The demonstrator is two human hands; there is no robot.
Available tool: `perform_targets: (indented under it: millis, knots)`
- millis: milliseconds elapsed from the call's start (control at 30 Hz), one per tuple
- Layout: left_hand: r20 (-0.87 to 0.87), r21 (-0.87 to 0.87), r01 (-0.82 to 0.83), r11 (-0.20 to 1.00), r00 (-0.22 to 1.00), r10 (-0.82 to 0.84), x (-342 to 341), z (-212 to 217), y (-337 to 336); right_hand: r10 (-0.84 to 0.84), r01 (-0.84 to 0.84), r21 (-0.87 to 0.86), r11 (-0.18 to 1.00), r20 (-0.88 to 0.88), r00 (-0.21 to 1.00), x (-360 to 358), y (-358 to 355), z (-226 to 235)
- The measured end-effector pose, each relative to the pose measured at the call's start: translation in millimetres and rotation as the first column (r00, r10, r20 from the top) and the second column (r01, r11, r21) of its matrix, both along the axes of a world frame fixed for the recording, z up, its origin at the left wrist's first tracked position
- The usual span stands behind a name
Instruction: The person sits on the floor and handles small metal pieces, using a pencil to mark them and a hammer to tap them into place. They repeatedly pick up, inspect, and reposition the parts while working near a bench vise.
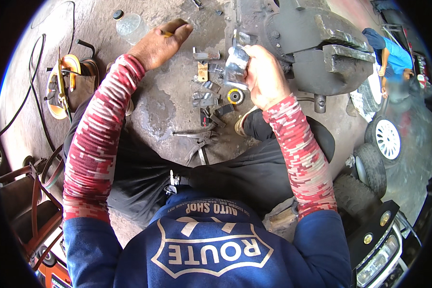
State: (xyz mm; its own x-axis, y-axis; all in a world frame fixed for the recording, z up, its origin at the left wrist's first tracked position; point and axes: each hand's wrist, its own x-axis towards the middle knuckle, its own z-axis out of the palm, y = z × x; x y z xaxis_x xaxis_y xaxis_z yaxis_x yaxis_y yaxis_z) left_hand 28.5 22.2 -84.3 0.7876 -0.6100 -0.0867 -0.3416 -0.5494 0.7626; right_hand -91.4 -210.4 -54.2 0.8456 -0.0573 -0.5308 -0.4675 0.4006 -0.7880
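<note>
My right hand (266,77) is closed round a shiny bent metal bracket (237,65), held up in front of the bench vise. Up and to the left, my left hand (161,44) is closed, palm down, above the floor. A bit of something yellow (167,33) shows between its fingers; its kind is too small to make out. On the floor between my hands lie several small metal pieces (206,99) and a yellow-and-black disc (235,96). Nearer my lap are locking pliers (197,136).
A large grey bench vise (317,53) stands at the far right. A clear bottle (131,28) stands at the far left, with orange-edged gear and cables (65,86) nearer. Wheels (387,138) and a car headlight (377,264) line the right. A person in blue (396,55) is beyond.
</note>
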Motion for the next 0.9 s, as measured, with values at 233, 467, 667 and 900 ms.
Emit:
perform_targets:
  millis: [233,467,667,900]
  knots:
    - [0.193,0.342,-0.150,0.928,0.977,0.086,8,-21,10,0.080,-0.081,-0.031,0.996,-0.042,0.996,-7,-18,12]
    - [0.325,0.016,-0.127,0.992,0.939,0.115,-1,21,3,0.318,-0.430,-0.404,0.807,-0.316,0.894,-49,-31,-127]
    - [0.319,0.308,-0.031,0.951,0.945,-0.073,2,49,45,-0.003,-0.545,-0.613,0.572,-0.666,0.746,-78,-8,-296]
    - [0.232,0.333,0.122,0.935,0.950,-0.207,-26,63,97,0.011,-0.721,-0.482,0.498,-0.828,0.561,-121,48,-343]
